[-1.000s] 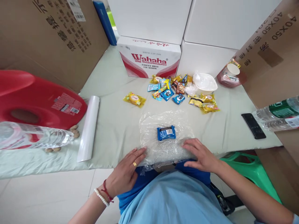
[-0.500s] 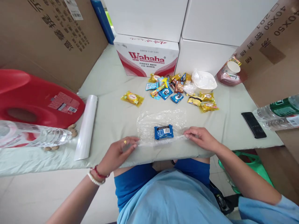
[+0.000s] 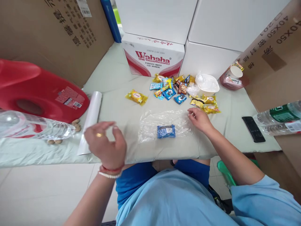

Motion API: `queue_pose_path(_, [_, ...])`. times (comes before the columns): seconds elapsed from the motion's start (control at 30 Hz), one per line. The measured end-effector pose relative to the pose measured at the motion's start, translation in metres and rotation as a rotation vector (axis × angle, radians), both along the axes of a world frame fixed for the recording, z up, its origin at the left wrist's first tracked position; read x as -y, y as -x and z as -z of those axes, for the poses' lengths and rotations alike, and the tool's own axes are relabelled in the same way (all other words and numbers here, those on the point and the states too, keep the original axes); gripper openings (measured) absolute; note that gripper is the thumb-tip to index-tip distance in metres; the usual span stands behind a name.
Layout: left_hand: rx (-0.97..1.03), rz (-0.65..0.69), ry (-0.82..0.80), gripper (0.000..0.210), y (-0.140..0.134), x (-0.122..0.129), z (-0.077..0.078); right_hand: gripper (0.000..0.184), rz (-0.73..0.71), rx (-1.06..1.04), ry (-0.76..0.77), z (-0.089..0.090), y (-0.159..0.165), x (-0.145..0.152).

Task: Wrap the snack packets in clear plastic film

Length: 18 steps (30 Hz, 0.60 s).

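Note:
A sheet of clear plastic film (image 3: 148,125) lies spread on the table with a small blue packaged snack (image 3: 166,131) on it. My left hand (image 3: 107,142) is lifted away to the left, its thumb apart from the fingers and nothing in it; it partly covers a white roll (image 3: 92,108). At the upper right corner of the film is my right hand (image 3: 199,119), fingers loosely bent and apart; whether they touch the film I cannot tell. Beyond the film lies a pile of wrapped snacks (image 3: 169,93), with a yellow packet (image 3: 136,97) to its left.
A red jug (image 3: 44,91) and a large water bottle (image 3: 39,127) lie at left beside some nuts (image 3: 76,125). Behind stands a Wahaha carton (image 3: 152,58). A white bowl (image 3: 208,88), a pink basket (image 3: 231,84), a phone (image 3: 253,129) and bottles (image 3: 282,114) are at right.
My left hand has let go of the film's near left corner and moved up and left toward the white roll. My right hand has moved up along the film's right side.

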<state>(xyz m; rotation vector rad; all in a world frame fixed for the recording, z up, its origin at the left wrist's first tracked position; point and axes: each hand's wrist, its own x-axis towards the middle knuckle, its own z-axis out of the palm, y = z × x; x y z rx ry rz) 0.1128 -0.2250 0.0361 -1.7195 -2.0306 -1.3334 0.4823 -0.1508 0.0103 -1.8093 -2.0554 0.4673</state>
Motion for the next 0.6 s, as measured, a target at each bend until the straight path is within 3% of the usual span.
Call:
queue_pose_path(0.03, [-0.048, 0.169, -0.008, 0.017, -0.013, 0.011, -0.003, 0.030, -0.029, 0.023, -0.027, -0.004, 0.004, -0.007])
queue_pose_path(0.1, [-0.135, 0.580, 0.126, 0.026, -0.044, 0.025, -0.001, 0.027, -0.159, 0.061, -0.009, -0.010, 0.021, -0.023])
queue_pose_path(0.17, [-0.186, 0.741, 0.296, 0.036, -0.073, 0.024, 0.009, 0.030, -0.318, 0.111, 0.059, -0.009, 0.045, -0.041])
queue_pose_path(0.23, [-0.221, 0.751, 0.401, 0.041, -0.094, 0.014, 0.021, 0.041, -0.399, 0.189, 0.109, -0.003, 0.070, -0.056])
queue_pose_path(0.37, [-0.323, 0.725, 0.563, 0.044, -0.109, -0.007, 0.038, 0.056, -0.335, 0.305, 0.196, 0.007, 0.101, -0.073])
queue_pose_path(0.5, [-0.372, 0.673, 0.564, 0.035, -0.108, -0.009, 0.042, 0.022, -0.354, 0.275, 0.307, -0.004, 0.100, -0.079])
queue_pose_path(0.6, [-0.392, 0.617, 0.526, 0.029, -0.110, -0.005, 0.042, 0.010, -0.439, 0.177, 0.234, -0.019, 0.089, -0.074])
